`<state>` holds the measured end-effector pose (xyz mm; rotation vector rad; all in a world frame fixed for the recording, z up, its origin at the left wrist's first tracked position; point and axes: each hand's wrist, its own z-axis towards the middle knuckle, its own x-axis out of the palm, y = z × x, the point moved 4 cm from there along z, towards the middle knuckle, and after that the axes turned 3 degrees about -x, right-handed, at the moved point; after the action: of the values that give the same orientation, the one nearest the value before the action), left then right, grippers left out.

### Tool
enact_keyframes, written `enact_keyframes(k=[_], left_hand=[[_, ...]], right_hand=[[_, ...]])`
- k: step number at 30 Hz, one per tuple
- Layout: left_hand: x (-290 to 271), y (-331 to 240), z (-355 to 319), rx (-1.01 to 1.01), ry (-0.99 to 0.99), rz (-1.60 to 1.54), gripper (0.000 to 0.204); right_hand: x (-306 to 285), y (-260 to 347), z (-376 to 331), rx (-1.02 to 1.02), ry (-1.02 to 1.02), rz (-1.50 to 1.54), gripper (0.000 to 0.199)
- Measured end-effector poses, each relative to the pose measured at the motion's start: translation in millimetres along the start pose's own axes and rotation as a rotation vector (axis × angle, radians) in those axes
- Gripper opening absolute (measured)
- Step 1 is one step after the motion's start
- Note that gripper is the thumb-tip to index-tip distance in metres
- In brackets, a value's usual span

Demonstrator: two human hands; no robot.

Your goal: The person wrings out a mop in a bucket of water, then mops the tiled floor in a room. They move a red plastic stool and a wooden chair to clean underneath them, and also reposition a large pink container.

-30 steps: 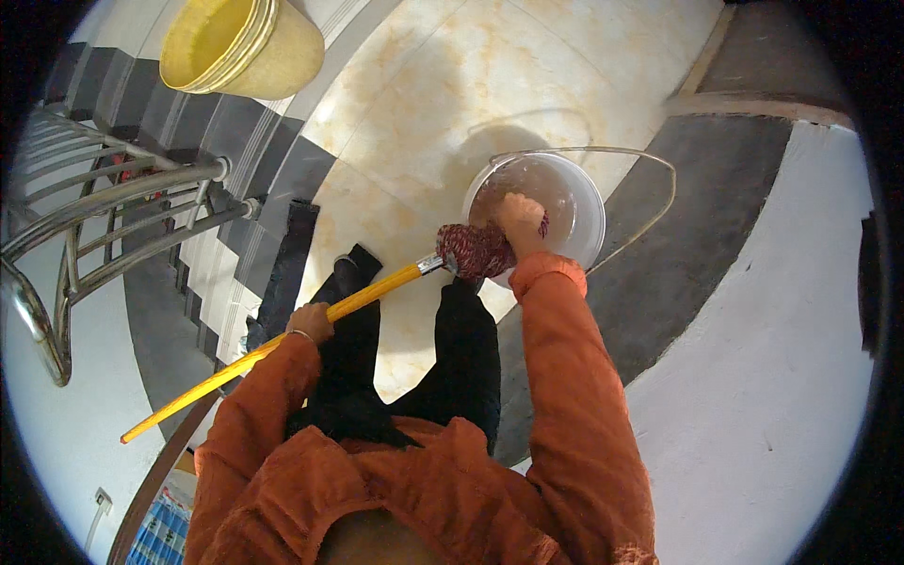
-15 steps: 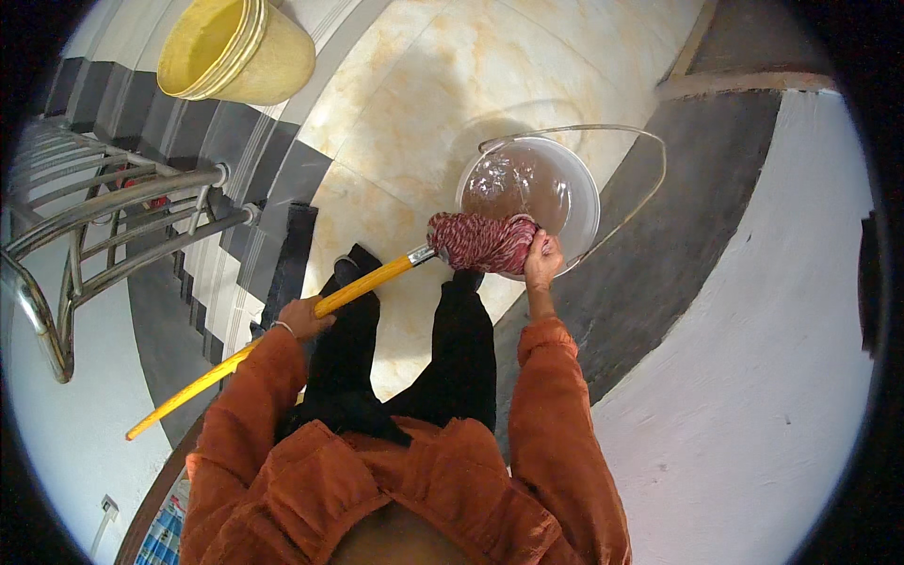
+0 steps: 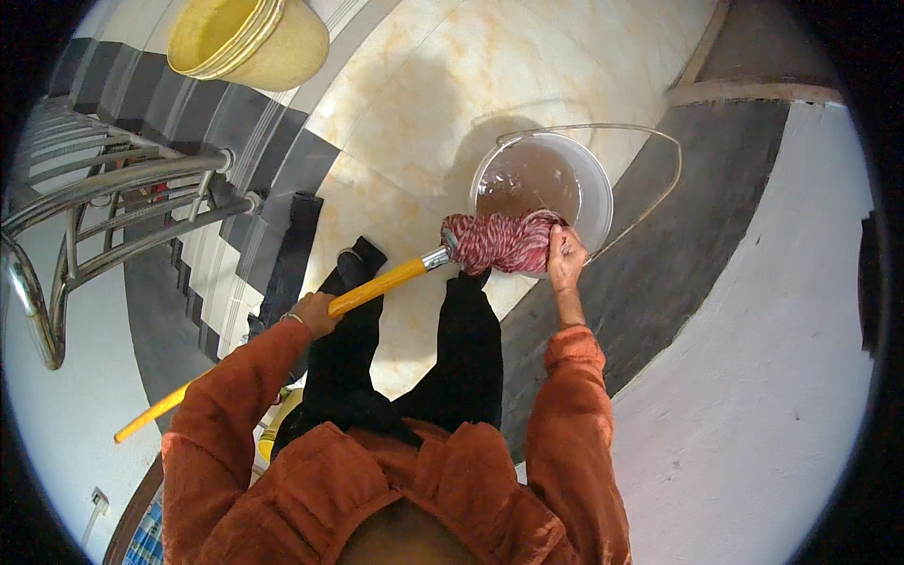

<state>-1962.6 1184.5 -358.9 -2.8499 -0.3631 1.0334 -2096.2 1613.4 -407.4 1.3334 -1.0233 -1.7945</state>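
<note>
A string mop (image 3: 504,242) with a yellow handle and a red-and-white head lies across in front of my legs. My left hand (image 3: 315,314) is closed round the handle, whose far end slants down to the lower left. At the other end, my right hand (image 3: 566,256) grips the bunched strands of the mop head. The head sits over the near rim of a white bucket (image 3: 595,196) of murky brown water and hides part of it. The bucket's wire handle is swung out to the right.
A yellow bucket (image 3: 287,47) stands at the upper left by striped steps. Metal railing (image 3: 122,188) bends along the left side. A dark grey band (image 3: 678,221) borders the white wall on the right. Cream tile (image 3: 395,104) surrounds the white bucket.
Both hands and the mop have shifted slightly right in view. The bucket and surroundings have shifted too, as the view has moved. The grip on the mop stays the same.
</note>
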Motion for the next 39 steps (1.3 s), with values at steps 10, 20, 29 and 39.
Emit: enact_keyframes(k=[10, 20, 29, 39], left_hand=[[-37, 1, 21, -0.081, -0.111, 0.167, 0.022], [-48, 14, 58, -0.089, -0.105, 0.208, 0.026], [-35, 0, 65, -0.15, -0.046, 0.108, 0.024], [-6, -3, 78, -0.098, -0.084, 0.079, 0.022]], right_hand=[[31, 104, 49, -0.689, 0.545, -0.522, 0.022], [88, 71, 64, -0.429, 0.778, -0.689, 0.03], [93, 30, 100, 0.182, 0.746, -0.903, 0.034], [93, -20, 100, 0.24, 0.601, -0.876, 0.038]])
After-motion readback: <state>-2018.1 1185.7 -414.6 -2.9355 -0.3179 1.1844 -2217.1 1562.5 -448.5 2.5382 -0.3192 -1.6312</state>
